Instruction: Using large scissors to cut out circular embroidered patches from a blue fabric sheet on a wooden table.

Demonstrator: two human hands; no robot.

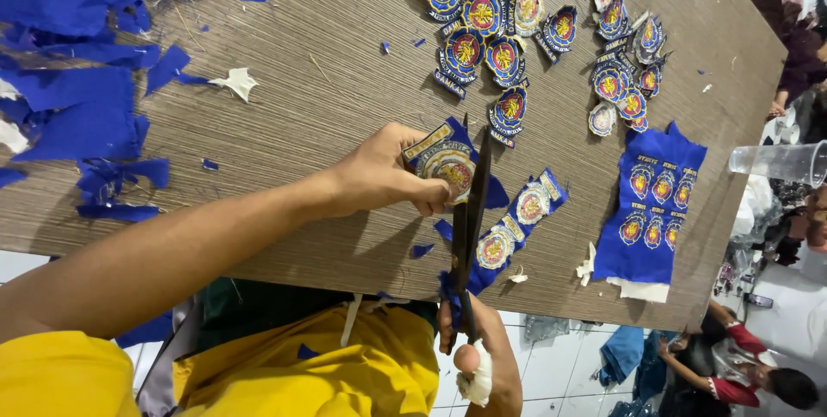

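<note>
The left hand (383,177) pinches a round blue-and-gold embroidered patch (448,161) on its scrap of blue cloth, just above the wood-grain table (327,98). The right hand (482,357), at the near edge, is closed around the handles of long black scissors (469,219). Their blades point far, long axis running near to far, touching the patch's right edge. The left hand is nearer to it.

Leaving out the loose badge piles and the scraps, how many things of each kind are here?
Scissors, in the right hand: 1
Badge piece, in the left hand: 1
Clear plastic cup: 1
Blue sheet of six badges: 1
Blue strip of two badges: 1
Total: 5
</note>
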